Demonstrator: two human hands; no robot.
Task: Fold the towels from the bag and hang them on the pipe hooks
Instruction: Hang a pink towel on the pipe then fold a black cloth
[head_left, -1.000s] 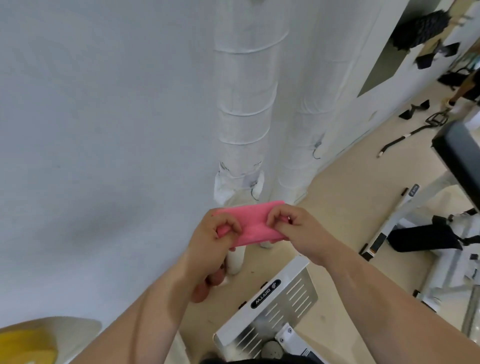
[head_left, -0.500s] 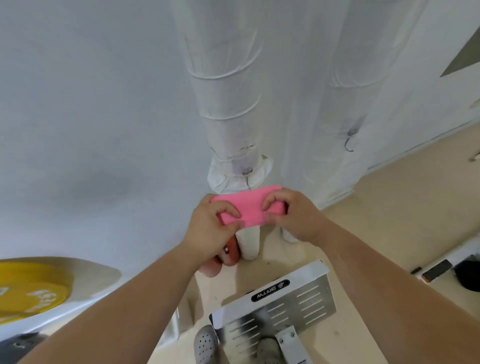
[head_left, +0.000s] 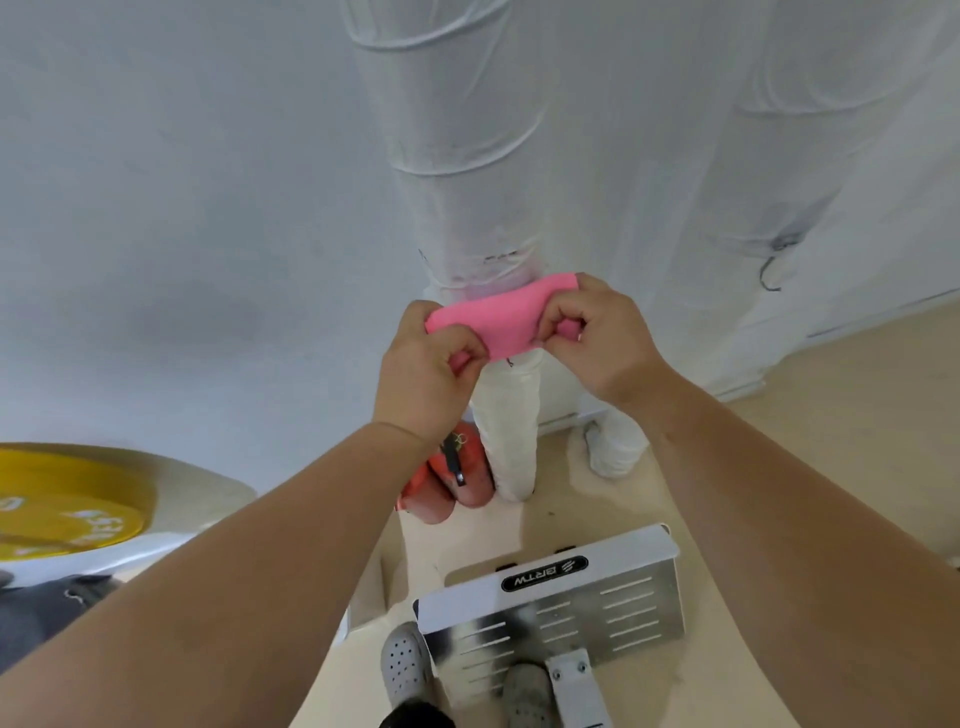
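Note:
A small folded pink towel (head_left: 501, 319) is stretched between both hands in front of the white wrapped pipe (head_left: 467, 182). My left hand (head_left: 426, 374) pinches its left end and my right hand (head_left: 602, 338) pinches its right end. The towel covers the part of this pipe right behind it. A second wrapped pipe (head_left: 789, 156) stands to the right, with a bare metal hook (head_left: 772, 273) hanging on it. An orange-red bag (head_left: 452, 478) lies on the floor at the foot of the near pipe, partly hidden by my left wrist.
A white wall (head_left: 182, 208) fills the left. A metal footplate of a gym machine (head_left: 550, 597) lies low in the middle with my grey clogs (head_left: 405, 670) beside it. A yellow weight plate (head_left: 57, 504) sits at the left edge. Beige floor (head_left: 831, 415) spreads right.
The view has closed in on the pipes and tilted down. Both hands keep their hold on the pink towel and have brought it up against the near pipe.

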